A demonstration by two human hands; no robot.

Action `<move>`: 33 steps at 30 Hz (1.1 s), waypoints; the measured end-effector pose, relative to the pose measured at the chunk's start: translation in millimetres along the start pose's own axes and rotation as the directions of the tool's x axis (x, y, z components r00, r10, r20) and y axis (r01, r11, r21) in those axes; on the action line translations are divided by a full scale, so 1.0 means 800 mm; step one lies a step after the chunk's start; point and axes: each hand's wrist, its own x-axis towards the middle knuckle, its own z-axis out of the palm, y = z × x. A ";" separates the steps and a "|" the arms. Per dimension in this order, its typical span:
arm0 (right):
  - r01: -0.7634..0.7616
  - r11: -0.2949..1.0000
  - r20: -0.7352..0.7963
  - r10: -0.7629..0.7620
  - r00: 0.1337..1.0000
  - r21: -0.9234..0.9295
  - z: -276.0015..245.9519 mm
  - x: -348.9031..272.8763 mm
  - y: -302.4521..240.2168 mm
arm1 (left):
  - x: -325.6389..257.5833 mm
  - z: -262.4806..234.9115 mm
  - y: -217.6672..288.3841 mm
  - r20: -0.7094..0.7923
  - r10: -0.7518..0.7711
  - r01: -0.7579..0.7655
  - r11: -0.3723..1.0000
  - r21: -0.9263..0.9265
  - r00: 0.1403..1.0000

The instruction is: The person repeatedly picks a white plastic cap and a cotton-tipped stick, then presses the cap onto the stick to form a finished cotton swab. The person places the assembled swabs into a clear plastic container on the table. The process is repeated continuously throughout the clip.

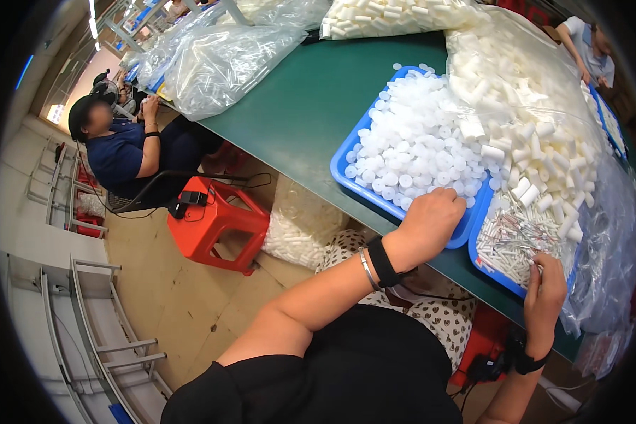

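Observation:
My left hand [431, 220] is over the near edge of a blue tray [340, 164] heaped with small, translucent white discs [410, 138]. Its fingers are bent and closed among the nearest discs, and their tips are hidden. At the near rim of a second blue tray [485, 267], my right hand [546, 288] has its thumb and fingers pinched together. That tray holds many thin white rods with metallic pins [512, 237]. Whatever is between the fingers of either hand is too small or hidden to name. White foam-like cylinders [544, 166] spill from a plastic bag toward the second tray.
A large clear bag of white cylinders [498, 63] lies on the green table [290, 106]. Clear plastic bags [219, 67] cover its far left. A red stool [215, 226] and a filled bag [300, 222] stand on the floor. A seated person [124, 145] works at left.

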 end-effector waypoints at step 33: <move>0.130 0.975 0.076 -0.146 0.986 0.181 0.007 -0.013 -0.066 | -0.067 -0.016 0.071 0.614 -0.274 0.500 -0.386 -0.775 0.740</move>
